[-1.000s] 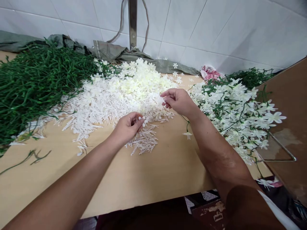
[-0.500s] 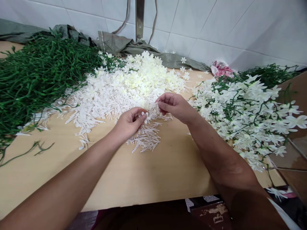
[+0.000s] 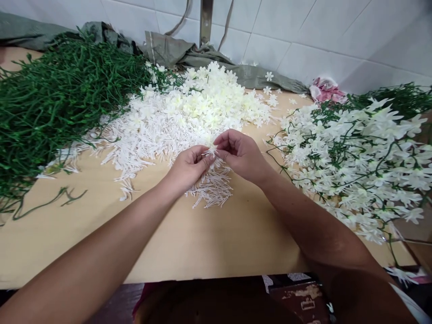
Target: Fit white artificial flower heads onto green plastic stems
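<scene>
My left hand (image 3: 191,167) pinches a small white artificial flower (image 3: 211,150) between thumb and fingertips. Right up against it, my right hand (image 3: 240,155) has its thumb and fingers closed at the same flower; whether it also holds a thin white stick is too small to tell. Beneath and in front of both hands lies a small heap of thin white sticks (image 3: 212,189). Behind them spreads a large pile of loose white flower heads (image 3: 209,99), its near side mixed with more white sticks (image 3: 151,135).
Green artificial stems (image 3: 67,99) are heaped at the left, with a few loose stems (image 3: 50,202) nearer. Finished-looking white flowers on green stems (image 3: 354,157) fill the right side. A pink and white cloth (image 3: 326,90) and grey-green sheeting (image 3: 263,77) lie along the tiled wall.
My right hand has come left and down from the pile to meet my left hand at the flower. The whole view has shifted slightly.
</scene>
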### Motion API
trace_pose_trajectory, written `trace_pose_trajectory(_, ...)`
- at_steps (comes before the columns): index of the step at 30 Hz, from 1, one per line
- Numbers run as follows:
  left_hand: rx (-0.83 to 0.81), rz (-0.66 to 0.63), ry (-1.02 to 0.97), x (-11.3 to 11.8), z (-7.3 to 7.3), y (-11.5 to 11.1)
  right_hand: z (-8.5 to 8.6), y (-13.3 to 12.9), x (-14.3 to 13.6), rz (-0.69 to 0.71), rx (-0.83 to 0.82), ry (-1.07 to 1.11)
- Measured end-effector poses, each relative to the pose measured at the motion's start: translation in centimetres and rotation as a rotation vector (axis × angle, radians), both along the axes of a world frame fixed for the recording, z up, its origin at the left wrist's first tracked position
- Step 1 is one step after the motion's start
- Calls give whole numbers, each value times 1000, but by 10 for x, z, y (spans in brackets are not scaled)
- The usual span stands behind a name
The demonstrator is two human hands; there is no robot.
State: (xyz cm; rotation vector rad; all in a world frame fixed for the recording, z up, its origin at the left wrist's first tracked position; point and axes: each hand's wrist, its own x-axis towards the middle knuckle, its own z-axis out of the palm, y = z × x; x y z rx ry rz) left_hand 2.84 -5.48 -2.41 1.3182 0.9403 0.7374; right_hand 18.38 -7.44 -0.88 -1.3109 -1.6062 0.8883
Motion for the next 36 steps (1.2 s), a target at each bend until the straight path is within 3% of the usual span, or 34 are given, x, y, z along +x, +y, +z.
trace_pose_trajectory(4, -22, 26, 33, 1, 5, -2, -2, -3, -2, -45, 107, -124)
trace_pose_trajectory(8, -8, 18, 51, 0, 7, -3, 0, -4, 1, -4, 116, -126)
trace_pose_trajectory(17, 138, 123, 23, -8, -3, 9, -4, 6, 7, 15, -20, 82)
trace_pose_trajectory(27, 168, 25, 22, -6, 2, 2, -6, 5, 5, 158, -232, 477)
trace_pose_trajectory(36, 234, 12, 112, -8, 0, 5, -9, 5, 1, 131, -291, 489)
